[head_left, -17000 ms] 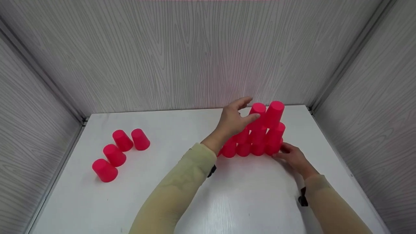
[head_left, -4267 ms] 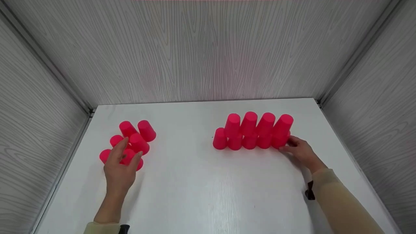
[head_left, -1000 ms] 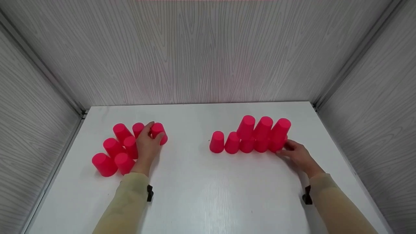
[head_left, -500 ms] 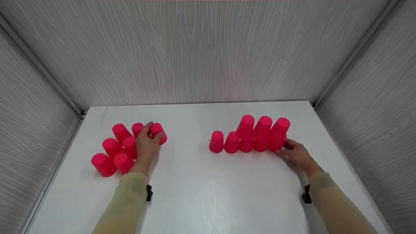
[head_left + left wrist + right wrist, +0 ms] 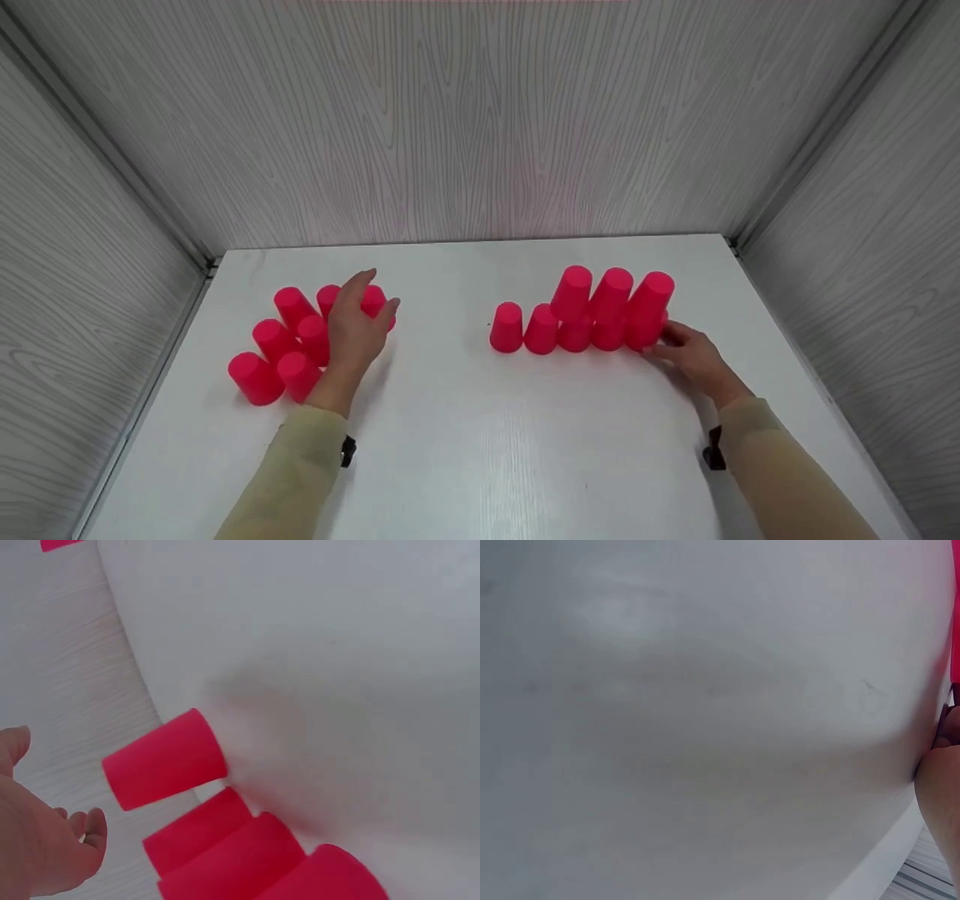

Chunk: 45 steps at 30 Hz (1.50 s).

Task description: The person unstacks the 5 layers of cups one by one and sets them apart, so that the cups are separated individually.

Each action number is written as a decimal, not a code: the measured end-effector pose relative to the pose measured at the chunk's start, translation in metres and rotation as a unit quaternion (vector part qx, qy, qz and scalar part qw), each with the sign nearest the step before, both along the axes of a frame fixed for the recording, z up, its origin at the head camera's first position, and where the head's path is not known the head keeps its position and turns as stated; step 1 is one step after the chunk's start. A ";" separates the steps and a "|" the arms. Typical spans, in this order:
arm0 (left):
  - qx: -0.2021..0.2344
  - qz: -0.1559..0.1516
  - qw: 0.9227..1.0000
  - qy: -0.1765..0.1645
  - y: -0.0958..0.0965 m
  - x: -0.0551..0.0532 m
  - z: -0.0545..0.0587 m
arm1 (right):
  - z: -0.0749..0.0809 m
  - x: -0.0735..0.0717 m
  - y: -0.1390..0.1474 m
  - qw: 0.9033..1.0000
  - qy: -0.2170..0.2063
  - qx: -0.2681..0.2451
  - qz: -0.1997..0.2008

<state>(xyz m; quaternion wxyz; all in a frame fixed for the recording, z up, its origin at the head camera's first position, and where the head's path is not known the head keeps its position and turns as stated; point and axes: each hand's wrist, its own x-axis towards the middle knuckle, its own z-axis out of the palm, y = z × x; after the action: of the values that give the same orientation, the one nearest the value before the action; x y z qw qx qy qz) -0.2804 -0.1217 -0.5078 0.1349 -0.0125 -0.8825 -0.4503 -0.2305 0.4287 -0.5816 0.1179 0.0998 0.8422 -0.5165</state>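
Long and plain, the pale yellow-tan left sleeve [image 5: 281,480] ends below the bare left hand [image 5: 358,326], a small black fitting [image 5: 348,451] (partly hidden) alongside; right of that hand, a tan right sleeve [image 5: 799,472] adjoins another black piece [image 5: 715,448].

Left hand [image 5: 357,331] let go, lifted off cup [image 5: 373,301]

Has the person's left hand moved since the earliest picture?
Yes, leftward across the table: in the head view, the left hand was by the stacked cups and is now at the cups on the left.
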 end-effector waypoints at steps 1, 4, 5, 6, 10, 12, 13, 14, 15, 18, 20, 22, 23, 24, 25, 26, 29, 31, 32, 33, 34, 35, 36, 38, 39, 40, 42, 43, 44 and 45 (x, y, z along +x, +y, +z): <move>-0.001 -0.010 1.000 0.018 0.006 0.000 0.004 | 0.000 0.000 0.000 1.000 -0.001 0.000 -0.002; 0.013 -0.043 0.997 0.057 0.027 0.002 0.016 | 0.000 0.001 -0.002 1.000 -0.005 -0.004 -0.004; 0.018 -0.056 0.996 0.063 0.036 0.002 0.020 | 0.000 0.002 -0.002 1.000 -0.005 -0.005 -0.005; 0.024 -0.070 0.995 0.067 0.045 0.002 0.023 | 0.000 0.002 -0.003 1.000 -0.005 -0.005 -0.006; 0.044 -0.137 0.988 0.064 0.090 0.003 0.036 | 0.001 0.002 -0.005 1.000 -0.002 -0.003 -0.007; 0.048 -0.171 0.982 0.062 0.113 0.003 0.040 | 0.000 0.002 -0.006 1.000 0.000 -0.003 -0.004; 0.046 -0.184 0.980 0.059 0.125 0.004 0.042 | 0.000 0.002 -0.007 1.000 0.001 -0.002 -0.004; 0.042 -0.194 0.979 0.057 0.135 0.004 0.043 | -0.001 0.001 -0.009 1.000 0.001 -0.003 -0.002; 0.040 -0.202 0.977 0.052 0.145 0.004 0.044 | -0.002 0.001 -0.010 1.000 0.002 -0.004 -0.001; 0.027 -0.216 0.975 0.036 0.171 0.003 0.043 | -0.003 0.000 -0.015 1.000 0.004 -0.010 0.002; 0.019 -0.221 0.975 0.021 0.183 0.002 0.041 | -0.003 -0.001 -0.019 1.000 0.002 -0.012 0.000; 0.014 -0.222 0.975 0.004 0.193 0.001 0.039 | -0.002 -0.002 -0.022 1.000 0.000 -0.013 -0.003; 0.012 -0.222 0.975 -0.004 0.197 0.001 0.038 | -0.001 -0.003 -0.023 1.000 -0.001 -0.013 -0.004; 0.012 -0.221 0.975 -0.011 0.200 0.000 0.037 | -0.001 -0.003 -0.025 1.000 -0.001 -0.013 -0.004; 0.012 -0.219 0.975 -0.019 0.203 0.000 0.036 | 0.000 -0.003 -0.026 1.000 -0.002 -0.012 -0.006; 0.012 -0.218 0.976 -0.025 0.205 -0.001 0.035 | 0.001 -0.004 -0.026 1.000 -0.001 -0.012 -0.005; 0.019 -0.214 0.976 -0.040 0.211 -0.001 0.031 | 0.001 -0.003 -0.027 1.000 0.001 -0.011 -0.001; 0.024 -0.213 0.976 -0.048 0.213 -0.001 0.030 | 0.001 -0.003 -0.027 1.000 0.003 -0.008 0.001; 0.027 -0.212 0.976 -0.052 0.214 -0.001 0.029 | 0.001 -0.003 -0.027 1.000 0.003 -0.007 0.002; 0.030 -0.212 0.975 -0.057 0.215 0.000 0.029 | 0.000 -0.002 -0.027 1.000 0.003 -0.007 0.002; 0.033 -0.211 0.975 -0.061 0.216 0.000 0.028 | 0.000 -0.003 -0.028 1.000 0.003 -0.008 0.002; 0.036 -0.211 0.975 -0.065 0.216 0.000 0.028 | 0.000 -0.003 -0.028 1.000 0.003 -0.008 0.003; 0.040 -0.212 0.974 -0.069 0.215 0.001 0.028 | 0.000 -0.004 -0.029 1.000 0.003 -0.009 0.003; 0.045 -0.212 0.973 -0.075 0.215 0.002 0.029 | -0.001 -0.004 -0.029 1.000 0.001 -0.012 0.002; 0.046 -0.213 0.973 -0.075 0.215 0.002 0.029 | -0.001 -0.005 -0.029 1.000 0.000 -0.013 0.000; 0.049 -0.213 0.973 -0.076 0.214 0.003 0.030 | -0.002 -0.005 -0.029 1.000 0.000 -0.013 0.002; 0.051 -0.214 0.973 -0.071 0.212 0.004 0.032 | -0.002 -0.004 -0.028 1.000 -0.001 -0.015 0.003; 0.053 -0.214 0.973 -0.067 0.211 0.005 0.034 | -0.003 -0.004 -0.027 1.000 -0.001 -0.016 0.001; 0.055 -0.215 0.973 -0.060 0.209 0.006 0.035 | -0.003 -0.004 -0.027 1.000 -0.001 -0.016 0.000; 0.056 -0.215 0.974 -0.052 0.207 0.006 0.037 | -0.003 -0.003 -0.026 1.000 0.000 -0.015 0.002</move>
<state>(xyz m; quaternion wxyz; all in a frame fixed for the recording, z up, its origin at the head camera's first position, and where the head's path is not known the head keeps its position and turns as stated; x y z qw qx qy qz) -0.2739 0.0849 -0.4707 -0.0104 -0.1713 -0.8382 -0.5176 -0.2339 0.4028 -0.5846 0.1198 0.0966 0.8346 -0.5290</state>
